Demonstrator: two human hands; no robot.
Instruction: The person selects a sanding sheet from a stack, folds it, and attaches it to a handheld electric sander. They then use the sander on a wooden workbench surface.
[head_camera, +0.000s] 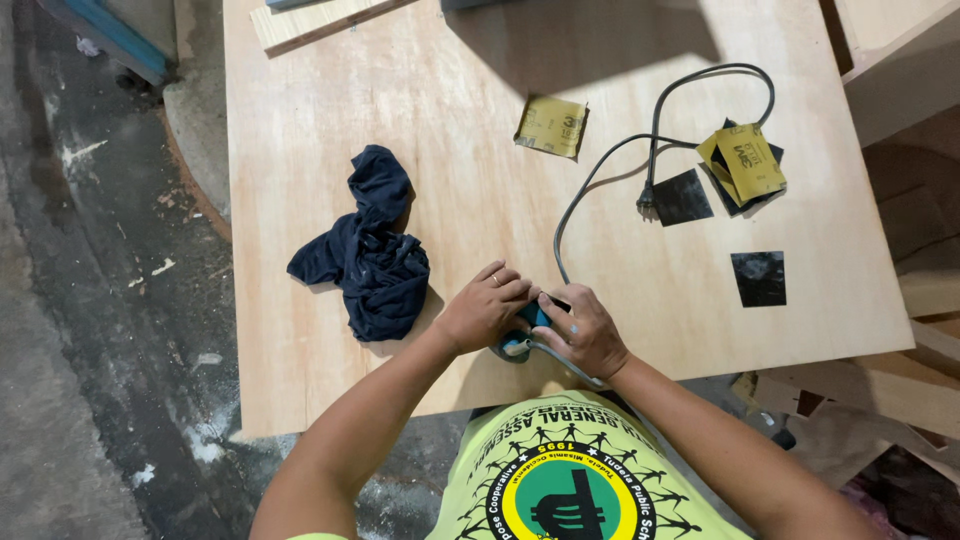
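Note:
Both of my hands are wrapped over a small teal power sander (521, 334) that rests on a plywood sheet (460, 120) near its front edge. My left hand (482, 307) covers the tool's left side, fingers curled over the top. My right hand (581, 331) grips its right side. A grey power cord (590, 180) runs from the tool up across the sheet and loops to a plug beside black sandpaper squares. The tool's body is mostly hidden under my fingers.
A crumpled dark blue cloth (367, 250) lies just left of my hands. Yellow-backed sandpaper pieces (552, 126) (745, 160) and black squares (758, 277) lie on the right half. A wooden strip (315, 22) lies at the far edge. Concrete floor lies left; lumber is stacked right.

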